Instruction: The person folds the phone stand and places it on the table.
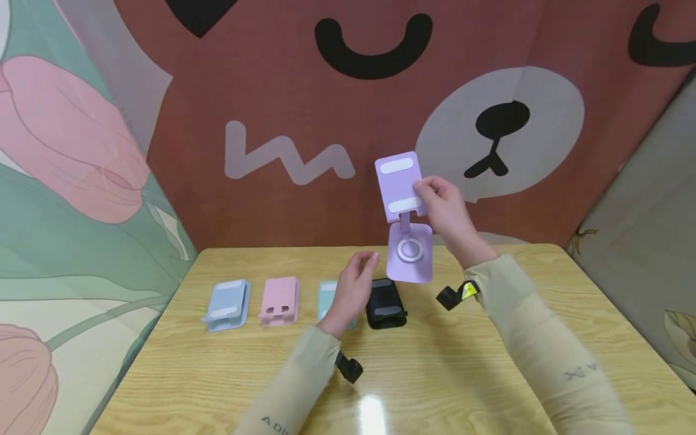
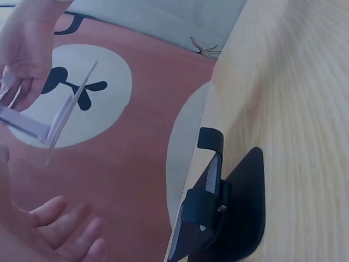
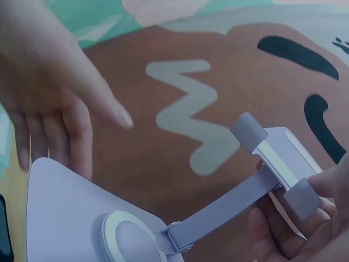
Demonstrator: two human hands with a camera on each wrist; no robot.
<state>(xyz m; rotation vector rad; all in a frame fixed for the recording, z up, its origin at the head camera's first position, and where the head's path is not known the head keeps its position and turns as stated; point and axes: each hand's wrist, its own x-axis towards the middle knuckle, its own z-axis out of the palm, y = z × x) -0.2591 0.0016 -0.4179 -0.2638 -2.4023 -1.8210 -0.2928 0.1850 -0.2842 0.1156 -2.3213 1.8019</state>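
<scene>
My right hand (image 1: pixel 443 202) pinches the upper plate of a purple phone stand (image 1: pixel 399 184) and holds it unfolded in the air above the table; its base with a ring (image 1: pixel 410 252) hangs below. In the right wrist view the purple stand (image 3: pixel 218 213) shows its arm and base, with my right fingers (image 3: pixel 283 229) round the plate's edge. My left hand (image 1: pixel 356 284) hovers with relaxed fingers just left of the base, holding nothing, above a black folded stand (image 1: pixel 385 304). The black stand (image 2: pixel 218 213) fills the left wrist view's lower middle, with my left fingers (image 2: pixel 60 224) beside it.
On the wooden table (image 1: pixel 489 374) lie a blue stand (image 1: pixel 227 304), a pink stand (image 1: pixel 280 300) and a teal stand (image 1: pixel 327 296) partly under my left hand. A printed cloth backdrop (image 1: pixel 272 90) rises behind the table's far edge.
</scene>
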